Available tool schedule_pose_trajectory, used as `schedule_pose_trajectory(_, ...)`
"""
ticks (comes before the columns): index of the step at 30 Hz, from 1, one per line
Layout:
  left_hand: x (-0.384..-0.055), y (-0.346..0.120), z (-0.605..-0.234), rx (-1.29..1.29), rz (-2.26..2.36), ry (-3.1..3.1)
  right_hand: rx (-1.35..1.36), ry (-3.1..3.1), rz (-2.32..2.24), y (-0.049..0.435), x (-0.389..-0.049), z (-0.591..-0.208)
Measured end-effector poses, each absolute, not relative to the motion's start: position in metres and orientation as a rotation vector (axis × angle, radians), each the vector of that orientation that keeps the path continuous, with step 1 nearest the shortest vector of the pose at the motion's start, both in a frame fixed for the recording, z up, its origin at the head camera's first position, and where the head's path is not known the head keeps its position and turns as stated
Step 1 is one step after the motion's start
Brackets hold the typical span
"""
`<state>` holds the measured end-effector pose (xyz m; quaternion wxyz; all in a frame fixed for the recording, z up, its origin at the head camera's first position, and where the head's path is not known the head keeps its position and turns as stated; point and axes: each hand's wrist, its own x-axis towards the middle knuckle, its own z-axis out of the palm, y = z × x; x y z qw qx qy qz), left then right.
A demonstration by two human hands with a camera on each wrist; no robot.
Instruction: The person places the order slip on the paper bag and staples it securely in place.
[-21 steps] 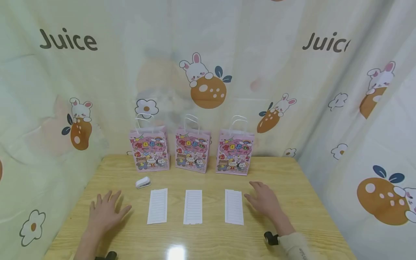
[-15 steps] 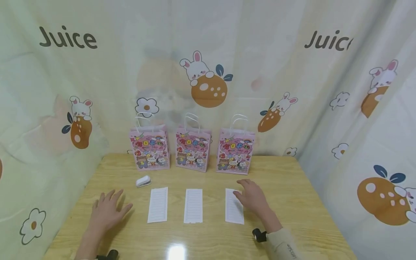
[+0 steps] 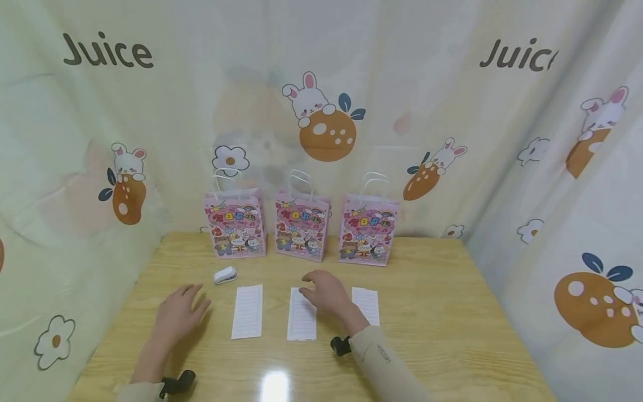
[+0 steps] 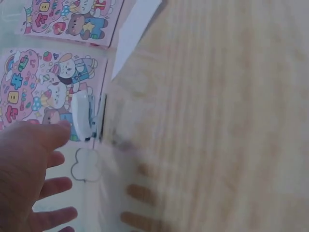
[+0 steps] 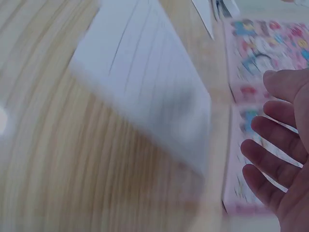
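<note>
My left hand (image 3: 180, 314) hovers over the table's left side, fingers loosely spread and holding nothing. Just beyond its fingertips lies a small white stapler (image 3: 225, 274), which the left wrist view shows close to the thumb (image 4: 53, 135). Three lined white paper slips lie in a row: a left slip (image 3: 247, 312), a middle slip (image 3: 301, 321) and a right slip (image 3: 366, 304). My right hand (image 3: 329, 293), relaxed and holding nothing, overlaps the top of the middle slip in the head view. Its forearm hides the lower part of the right slip.
Three pink cartoon paper bags with white handles stand along the back: a left bag (image 3: 235, 229), a middle bag (image 3: 302, 229) and a right bag (image 3: 368, 231). A patterned curtain (image 3: 432, 95) encloses the wooden table (image 3: 442, 312) behind and at the sides.
The right hand has swept left, from beside the right slip to over the middle one. My left hand has shifted right, toward the stapler. The head view has tilted slightly downward.
</note>
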<state>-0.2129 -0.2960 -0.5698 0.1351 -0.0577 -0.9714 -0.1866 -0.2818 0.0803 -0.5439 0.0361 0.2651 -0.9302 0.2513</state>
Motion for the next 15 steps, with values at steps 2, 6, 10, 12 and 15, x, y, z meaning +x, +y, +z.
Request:
schedule_pose_trajectory(2, -0.22, -0.296, -0.569, -0.179, -0.559, -2.802, 0.849, -2.882, 0.772, 0.063, -0.288, -0.546)
schedule_pose_trajectory(6, -0.236, -0.296, -0.57, -0.182, -0.625, -2.795, 0.873, -2.949, 0.851, 0.033, -0.294, -0.548)
schedule_pose_trajectory(10, -0.255, -0.294, -0.572, -0.194, -0.694, -2.792, 0.838, -2.988, 0.917, 0.013, -0.299, -0.549)
schedule_pose_trajectory(12, -0.262, -0.292, -0.573, -0.194, -0.723, -2.794, 0.81, -2.996, 0.952, 0.005, -0.301, -0.55)
schedule_pose_trajectory(15, -0.269, -0.29, -0.574, -0.183, -0.769, -2.803, 0.77, -3.013, 0.989, -0.006, -0.305, -0.555)
